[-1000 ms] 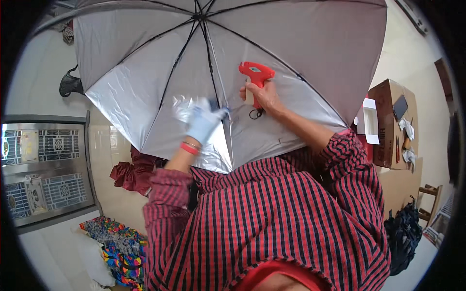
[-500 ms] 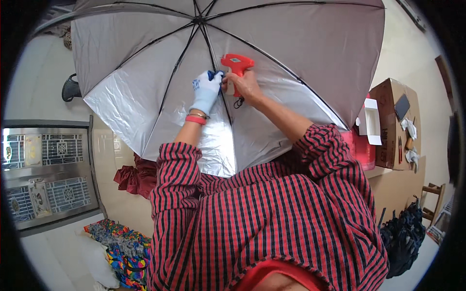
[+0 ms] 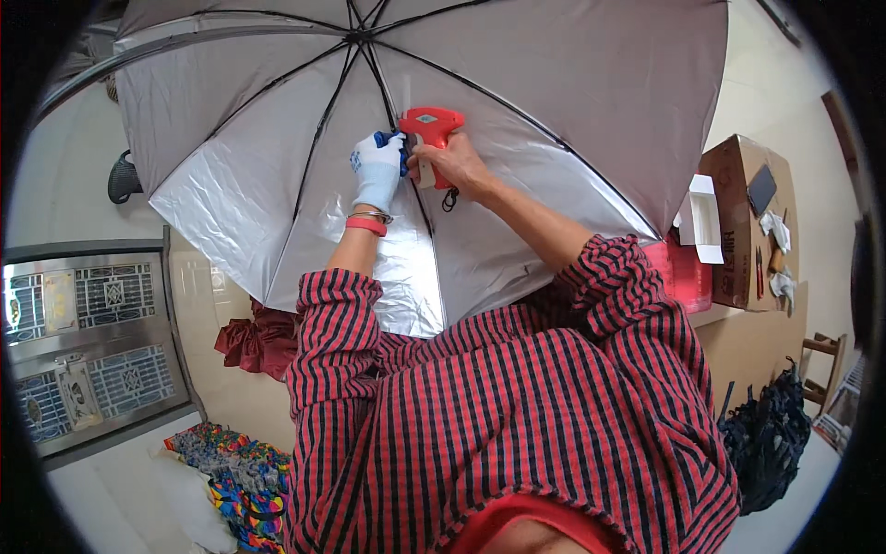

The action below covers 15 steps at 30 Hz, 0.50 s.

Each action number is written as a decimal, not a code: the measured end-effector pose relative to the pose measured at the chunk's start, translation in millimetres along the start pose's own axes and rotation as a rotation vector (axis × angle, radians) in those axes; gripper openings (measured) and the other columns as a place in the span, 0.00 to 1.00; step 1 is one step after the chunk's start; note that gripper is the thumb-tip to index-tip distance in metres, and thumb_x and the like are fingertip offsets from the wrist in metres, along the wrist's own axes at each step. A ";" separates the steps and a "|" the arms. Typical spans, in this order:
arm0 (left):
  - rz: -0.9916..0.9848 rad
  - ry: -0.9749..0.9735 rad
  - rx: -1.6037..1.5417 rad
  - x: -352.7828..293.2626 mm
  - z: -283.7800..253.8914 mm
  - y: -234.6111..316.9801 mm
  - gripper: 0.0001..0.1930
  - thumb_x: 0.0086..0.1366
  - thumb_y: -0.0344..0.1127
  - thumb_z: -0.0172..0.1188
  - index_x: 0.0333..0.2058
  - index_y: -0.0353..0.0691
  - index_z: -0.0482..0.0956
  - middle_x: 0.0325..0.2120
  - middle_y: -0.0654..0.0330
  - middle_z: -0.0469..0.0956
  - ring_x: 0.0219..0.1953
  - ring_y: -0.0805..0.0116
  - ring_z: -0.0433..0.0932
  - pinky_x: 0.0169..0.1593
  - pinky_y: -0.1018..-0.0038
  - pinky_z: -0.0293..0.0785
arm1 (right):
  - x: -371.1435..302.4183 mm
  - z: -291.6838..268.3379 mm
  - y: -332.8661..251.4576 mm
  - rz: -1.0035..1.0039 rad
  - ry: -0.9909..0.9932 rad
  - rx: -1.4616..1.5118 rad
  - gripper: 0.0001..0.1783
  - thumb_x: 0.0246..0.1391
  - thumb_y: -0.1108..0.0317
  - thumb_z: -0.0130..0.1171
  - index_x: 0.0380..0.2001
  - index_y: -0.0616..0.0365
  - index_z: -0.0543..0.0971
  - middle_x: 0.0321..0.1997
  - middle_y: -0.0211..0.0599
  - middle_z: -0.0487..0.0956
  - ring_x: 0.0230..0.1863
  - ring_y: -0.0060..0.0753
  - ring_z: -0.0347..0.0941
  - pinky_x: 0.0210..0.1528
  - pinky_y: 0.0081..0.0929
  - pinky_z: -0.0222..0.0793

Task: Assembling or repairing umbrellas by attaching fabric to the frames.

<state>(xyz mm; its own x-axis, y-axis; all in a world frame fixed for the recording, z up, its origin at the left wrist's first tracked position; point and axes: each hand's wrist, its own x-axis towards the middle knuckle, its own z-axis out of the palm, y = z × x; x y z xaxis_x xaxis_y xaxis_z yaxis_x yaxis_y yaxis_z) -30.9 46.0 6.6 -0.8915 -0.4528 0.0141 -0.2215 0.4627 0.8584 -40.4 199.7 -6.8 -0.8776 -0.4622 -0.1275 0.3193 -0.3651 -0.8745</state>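
Observation:
An open umbrella (image 3: 591,83) with silver-grey inner cloth and black ribs spreads in front of me, its underside facing me. My left hand (image 3: 377,166), in a white knit glove with blue fingertips, closes around a dark rib (image 3: 424,214) of the umbrella, below the hub (image 3: 358,37). Bare and close beside it, my right hand (image 3: 452,162) grips a red tagging gun (image 3: 434,122) with a pale panel on its handle and a black cord loop at the bottom. The gun's front end lies next to the rib and the gloved fingers; whether it touches the cloth I cannot tell.
At the right stand a cardboard box (image 3: 738,240), an open white carton (image 3: 703,217) and a pink package (image 3: 685,282). Black folded umbrellas or cloth (image 3: 766,443) lie lower right. Colourful bundles (image 3: 235,471) and dark red cloth (image 3: 260,342) are at the left, near a metal door (image 3: 88,342).
The umbrella and both hands have shifted slightly to the left in view. The tagging gun remains in my right hand, and my left hand keeps its hold by the rib.

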 end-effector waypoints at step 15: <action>0.100 0.064 0.229 -1.3 0.6 7.7 0.12 0.57 0.38 0.60 0.21 0.35 0.78 0.12 0.55 0.74 0.13 0.66 0.74 0.21 0.69 0.69 | -2.6 -6.3 -17.0 0.090 -0.069 0.004 0.09 0.52 0.76 0.54 0.37 0.69 0.71 0.28 0.45 0.78 0.25 0.36 0.77 0.28 0.32 0.76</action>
<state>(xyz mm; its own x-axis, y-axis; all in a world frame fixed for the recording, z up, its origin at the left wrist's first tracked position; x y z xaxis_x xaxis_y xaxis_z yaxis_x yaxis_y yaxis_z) -31.7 50.6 12.9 -0.8884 -0.4400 0.1313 -0.2240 0.6650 0.7125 -45.8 212.2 5.5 -0.8186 -0.5478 -0.1726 0.3970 -0.3225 -0.8593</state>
